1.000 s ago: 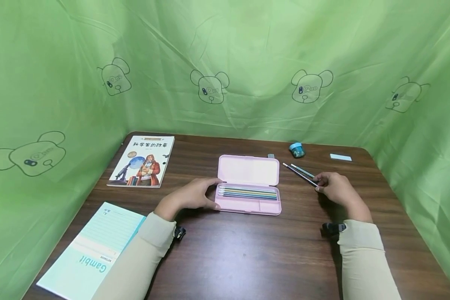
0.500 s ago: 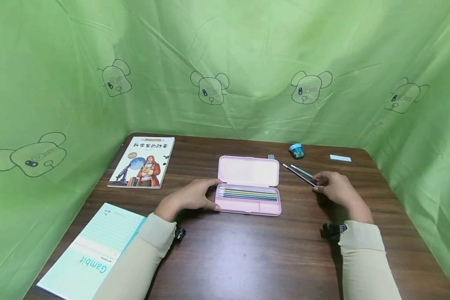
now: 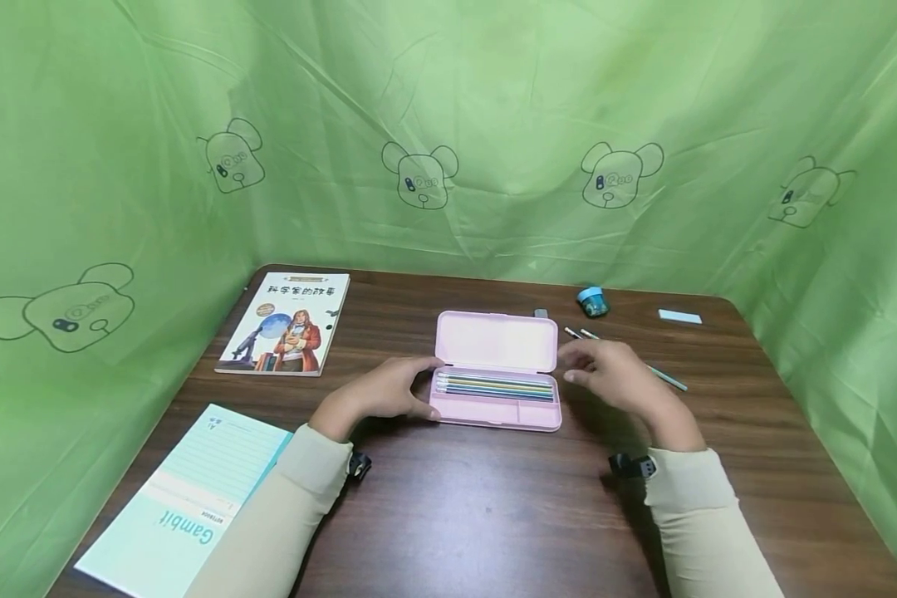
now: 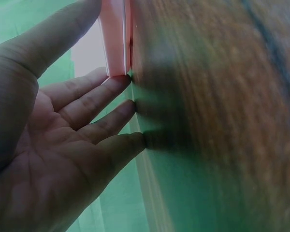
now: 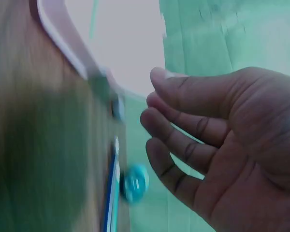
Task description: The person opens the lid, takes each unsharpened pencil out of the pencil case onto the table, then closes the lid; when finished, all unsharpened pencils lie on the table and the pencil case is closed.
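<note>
A pink pencil case [image 3: 497,340] lies with its lid up, several pencils [image 3: 493,385] side by side in its long compartment. My left hand [image 3: 385,387] holds the case's left end, thumb at the near corner and fingers at the far one. In the left wrist view, the thumb and fingertips meet the pink edge. Just off the case's right end is my right hand [image 3: 615,375], with fingers loosely bent. The right wrist view shows nothing between them. Beneath and behind this hand lie a teal pencil [image 3: 667,378] and a dark pencil [image 3: 571,332], partly hidden by it.
A blue-topped sharpener [image 3: 592,301] and a pale blue-white block [image 3: 680,316] are at the back right. A small grey piece [image 3: 541,313] sits behind the lid. On the left are an illustrated book [image 3: 287,322] and a mint notebook [image 3: 183,502]. Green cloth surrounds the table.
My right hand has let go of the pencils and moved left toward the case's right end. The pencils stay on the table. My left hand has kept its place.
</note>
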Available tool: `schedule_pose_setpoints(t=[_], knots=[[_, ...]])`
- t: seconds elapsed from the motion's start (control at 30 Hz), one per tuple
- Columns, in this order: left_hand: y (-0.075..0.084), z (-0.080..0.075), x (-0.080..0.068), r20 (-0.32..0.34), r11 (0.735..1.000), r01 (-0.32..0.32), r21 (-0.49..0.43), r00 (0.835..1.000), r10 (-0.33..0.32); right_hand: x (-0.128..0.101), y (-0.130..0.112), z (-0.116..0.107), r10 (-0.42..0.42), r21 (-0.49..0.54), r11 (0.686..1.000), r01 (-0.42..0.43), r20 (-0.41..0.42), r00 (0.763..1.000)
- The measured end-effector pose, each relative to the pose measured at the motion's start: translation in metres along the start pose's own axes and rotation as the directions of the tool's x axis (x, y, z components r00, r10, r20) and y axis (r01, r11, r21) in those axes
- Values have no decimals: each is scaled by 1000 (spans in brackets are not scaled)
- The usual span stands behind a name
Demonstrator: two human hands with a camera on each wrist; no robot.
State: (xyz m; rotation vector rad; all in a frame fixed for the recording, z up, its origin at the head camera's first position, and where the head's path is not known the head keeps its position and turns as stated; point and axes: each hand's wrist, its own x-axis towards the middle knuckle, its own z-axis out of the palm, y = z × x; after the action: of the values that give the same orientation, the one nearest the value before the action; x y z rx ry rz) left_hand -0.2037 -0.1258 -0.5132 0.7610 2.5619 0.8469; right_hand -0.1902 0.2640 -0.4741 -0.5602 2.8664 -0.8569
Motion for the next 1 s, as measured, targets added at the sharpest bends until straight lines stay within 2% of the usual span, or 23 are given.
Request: schedule_pose_setpoints(t=[0.13,0.33,0.77,1.0], knots=[[0,0,1,-1,1000,-3,3,1000,3,6,-22,18,-60,-6,998,61,94,994],[2,0,1,-4,1000,-6,-5,1000,6,6,-34,35,-59,-86,993,79,222,973],[2,1,0,-6,1000,-1,-9,1000,0,11,-32,51,-105,-109,986,130,209,972],[2,0,-2,-11,1000,-5,-8,1000,5,14,-34,53,-89,-92,989,113,233,968]])
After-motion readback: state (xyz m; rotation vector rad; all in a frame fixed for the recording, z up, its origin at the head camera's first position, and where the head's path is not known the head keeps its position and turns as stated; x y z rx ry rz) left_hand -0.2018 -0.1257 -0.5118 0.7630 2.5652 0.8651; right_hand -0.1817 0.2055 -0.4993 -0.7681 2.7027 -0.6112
